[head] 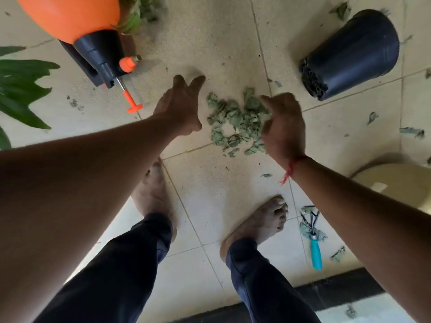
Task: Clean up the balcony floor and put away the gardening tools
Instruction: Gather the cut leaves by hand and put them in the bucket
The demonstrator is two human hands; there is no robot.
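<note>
Leaf pile [235, 122]: grey-green scraps heaped mid-floor [210, 43], between both hands.
Right hand [284, 127]: fingers curled into the pile's right side, gripping scraps.
Left hand [182, 108]: just left of the pile, fingers straight and apart, holding nothing.
Rake [314, 238]: teal handle, near the floor's right edge by the right foot; long axis near-upright in view, tines away from the person.
Pot [349, 54]: black, on its side toward the far right corner, perforated base facing the pile; contents not visible.
Sprayer [70, 17]: orange, far left corner, plunger pointing toward the left hand.
Stray scraps [411, 132]: along the right edge.
</note>
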